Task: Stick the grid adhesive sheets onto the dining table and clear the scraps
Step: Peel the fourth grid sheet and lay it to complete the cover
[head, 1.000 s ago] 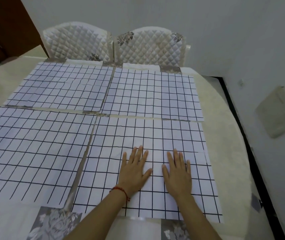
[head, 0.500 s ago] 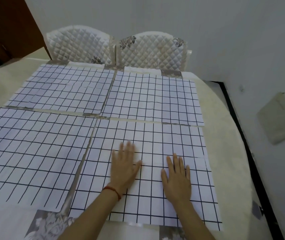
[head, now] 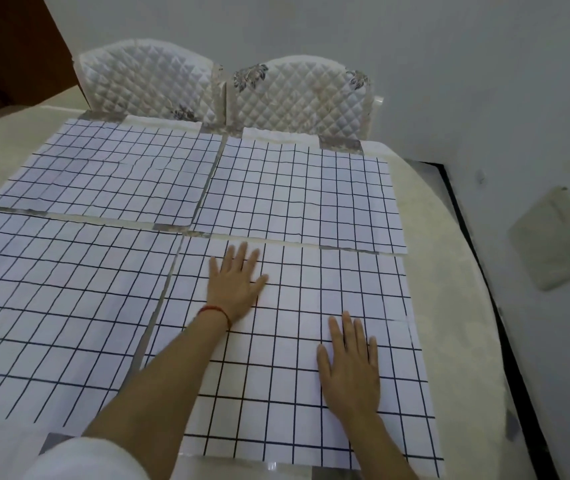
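Several white adhesive sheets with black grid lines cover the dining table (head: 449, 271). The near right sheet (head: 311, 420) lies under both my hands. My left hand (head: 235, 285), with a red string at the wrist, presses flat on that sheet's far part, fingers straight and spread. My right hand (head: 351, 365) lies flat on the sheet's near right part, fingers straight. The near left sheet (head: 55, 299), far left sheet (head: 110, 178) and far right sheet (head: 297, 199) lie flat beside it. The far left sheet shows wrinkles.
Two white quilted chairs (head: 152, 81) (head: 297, 95) stand at the table's far edge. A wall runs along the right, with a pale square panel (head: 557, 237) low on it. A dark wooden door (head: 10, 46) is at the upper left.
My left hand has slid away from me across the near right sheet, toward its far edge. My right hand has stayed near the sheet's front right part.
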The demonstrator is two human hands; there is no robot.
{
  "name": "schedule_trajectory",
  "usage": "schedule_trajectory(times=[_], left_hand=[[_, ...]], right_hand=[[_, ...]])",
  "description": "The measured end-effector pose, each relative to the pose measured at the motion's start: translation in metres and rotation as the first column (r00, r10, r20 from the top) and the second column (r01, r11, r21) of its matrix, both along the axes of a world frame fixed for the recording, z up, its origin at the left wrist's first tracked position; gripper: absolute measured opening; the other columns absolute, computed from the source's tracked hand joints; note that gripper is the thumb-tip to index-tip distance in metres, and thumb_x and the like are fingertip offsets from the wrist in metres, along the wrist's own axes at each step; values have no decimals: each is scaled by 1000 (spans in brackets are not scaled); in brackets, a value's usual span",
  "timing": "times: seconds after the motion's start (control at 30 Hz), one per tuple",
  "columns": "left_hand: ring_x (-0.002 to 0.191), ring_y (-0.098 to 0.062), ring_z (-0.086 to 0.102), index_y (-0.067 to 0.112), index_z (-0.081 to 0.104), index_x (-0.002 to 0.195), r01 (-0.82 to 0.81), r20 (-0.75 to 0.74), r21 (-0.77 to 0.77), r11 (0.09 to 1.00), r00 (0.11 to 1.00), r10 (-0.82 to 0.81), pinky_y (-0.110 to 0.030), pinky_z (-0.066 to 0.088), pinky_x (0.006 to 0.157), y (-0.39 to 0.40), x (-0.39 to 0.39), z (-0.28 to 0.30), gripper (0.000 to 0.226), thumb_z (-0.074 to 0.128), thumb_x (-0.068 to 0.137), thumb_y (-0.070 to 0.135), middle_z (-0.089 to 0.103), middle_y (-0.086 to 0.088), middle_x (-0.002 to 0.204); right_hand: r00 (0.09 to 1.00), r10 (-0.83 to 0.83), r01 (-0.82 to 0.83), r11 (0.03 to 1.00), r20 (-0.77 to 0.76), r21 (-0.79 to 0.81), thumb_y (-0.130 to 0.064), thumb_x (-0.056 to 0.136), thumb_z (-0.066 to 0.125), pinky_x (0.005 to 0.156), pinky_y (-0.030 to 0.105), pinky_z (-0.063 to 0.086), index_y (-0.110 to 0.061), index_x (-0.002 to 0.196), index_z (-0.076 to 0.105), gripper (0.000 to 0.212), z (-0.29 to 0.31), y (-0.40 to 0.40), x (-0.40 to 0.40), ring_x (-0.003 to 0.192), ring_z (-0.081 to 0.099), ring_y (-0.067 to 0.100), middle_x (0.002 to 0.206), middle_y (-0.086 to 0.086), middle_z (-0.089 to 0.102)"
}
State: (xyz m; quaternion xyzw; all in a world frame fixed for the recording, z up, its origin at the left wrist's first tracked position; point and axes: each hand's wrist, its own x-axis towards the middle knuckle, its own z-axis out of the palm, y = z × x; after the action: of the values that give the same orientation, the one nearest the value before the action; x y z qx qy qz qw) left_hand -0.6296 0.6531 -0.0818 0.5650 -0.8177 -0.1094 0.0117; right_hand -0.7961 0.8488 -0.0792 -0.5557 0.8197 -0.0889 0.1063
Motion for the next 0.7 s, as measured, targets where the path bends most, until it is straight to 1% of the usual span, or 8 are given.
schedule_trajectory(times=[0.07, 0.13, 0.23, 0.33, 0.43, 0.5, 0.6, 0.7], left_hand=[[146, -25, -8, 24, 2, 148, -137, 0, 15, 990, 991, 137, -52, -5, 115, -1, 9, 2, 66, 18, 93, 56, -3, -4, 159], [146, -27, -7, 19, 3, 148, -204, -28, -11, 979, 979, 204, -53, -5, 115, 12, 6, 7, 68, 21, 93, 55, -2, -8, 159], [146, -26, 0, 20, 11, 148, -48, -75, -56, 997, 996, 44, -51, -5, 115, 61, -17, 18, 67, 19, 92, 56, 4, -4, 158], [138, -27, 33, 21, 39, 139, 155, -54, -25, 988, 986, -156, -54, 8, 116, 133, -33, 21, 65, 19, 89, 58, 34, -4, 150], [133, -27, 41, 23, 42, 137, 192, 26, 12, 981, 981, -193, -45, 4, 111, 167, -16, 17, 62, 19, 91, 57, 42, -2, 146], [139, -28, 30, 23, 31, 143, 126, 23, 10, 992, 992, -126, -41, -3, 111, 163, 5, 14, 65, 20, 89, 58, 29, -3, 151], [145, -20, -10, 31, -11, 143, 27, 18, 2, 1000, 999, -27, -37, -20, 113, 152, 36, 5, 73, -3, 81, 68, -15, 6, 153], [140, -16, -24, 32, -20, 140, -55, 12, 28, 998, 998, 55, -40, -18, 114, 149, 57, 1, 78, -20, 73, 71, -26, 6, 151]], right_hand=[[1000, -1, 1, 1000, -2, -3, -47, 97, 19, 116, 33, -15, -31, 143, -9, 57, -1, 0, -1, 138, -22, 7, 150, -11, -20], [1000, 0, 0, 1000, -3, -7, -47, 97, 20, 116, 34, -14, -31, 144, -7, 57, -1, 0, -1, 140, -19, 8, 151, -10, -19], [1000, 2, -2, 1000, -8, -20, -46, 97, 23, 116, 34, -13, -30, 146, -1, 57, 0, -1, 0, 139, -17, 8, 154, -8, -13], [1000, 2, -2, 1000, -24, -13, -46, 97, 22, 116, 34, -12, -29, 147, 2, 57, 0, -1, 0, 138, -19, 7, 157, -6, -8], [1000, 5, -5, 1000, -30, -7, -45, 97, 22, 116, 35, -12, -29, 148, 3, 57, 0, 0, 0, 140, -17, 8, 159, -4, -4], [1000, 6, -6, 1000, -29, -6, -45, 97, 22, 116, 35, -11, -28, 148, 4, 56, 0, 0, 0, 144, -10, 12, 159, -4, -3], [1000, 8, -8, 1000, -9, -9, -45, 97, 23, 117, 35, -11, -28, 148, 8, 56, 1, 0, 0, 147, -3, 15, 159, -3, -1], [1000, 16, -16, 1000, -11, 5, -45, 98, 23, 117, 36, -10, -27, 148, 8, 56, 3, 1, -1, 147, -3, 15, 159, -3, -1]])
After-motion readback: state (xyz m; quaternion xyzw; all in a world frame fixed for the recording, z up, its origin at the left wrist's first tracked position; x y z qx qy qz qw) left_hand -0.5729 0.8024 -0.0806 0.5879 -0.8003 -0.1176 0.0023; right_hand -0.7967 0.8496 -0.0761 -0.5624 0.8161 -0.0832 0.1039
